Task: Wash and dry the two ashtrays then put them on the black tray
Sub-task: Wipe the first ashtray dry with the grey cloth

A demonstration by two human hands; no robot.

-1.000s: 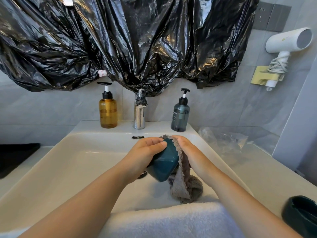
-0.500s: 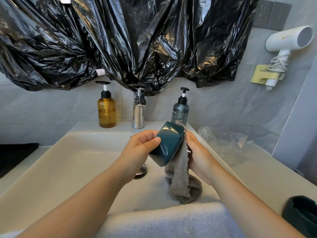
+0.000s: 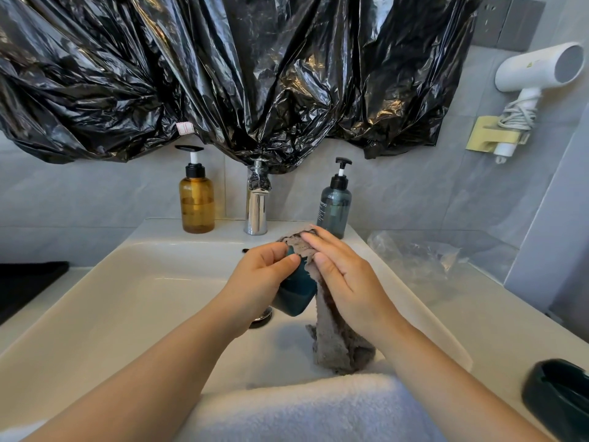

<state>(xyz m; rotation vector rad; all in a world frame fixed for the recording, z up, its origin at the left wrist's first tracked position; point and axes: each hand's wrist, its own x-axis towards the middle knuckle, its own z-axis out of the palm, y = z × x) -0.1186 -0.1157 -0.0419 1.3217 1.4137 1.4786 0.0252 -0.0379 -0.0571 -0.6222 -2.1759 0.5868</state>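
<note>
Over the middle of the sink [image 3: 95,298], the left hand [image 3: 258,282] has its grip closed round the teal ashtray [image 3: 296,295], thumb on the near face and fingers curled over the top edge, holding it tilted above the drain. The right hand [image 3: 344,282] lies flat with straight fingers, pressing the grey cloth [image 3: 341,346] against the ashtray's far side; it grips nothing, and the cloth's loose end hangs down into the basin. To wipe well, I judge the left grip should stay firm on the slick glaze while the right hand works the cloth into the bowl and the rim notches, turning the piece so no face is missed. The ashtray's inside is hidden behind cloth and fingers, so whether it is wet or clean cannot be told. The second ashtray [image 3: 561,397] is cut off at the lower right on the table [image 3: 478,314], and the black tray [image 3: 28,282] shows only partly at the left edge.
</note>
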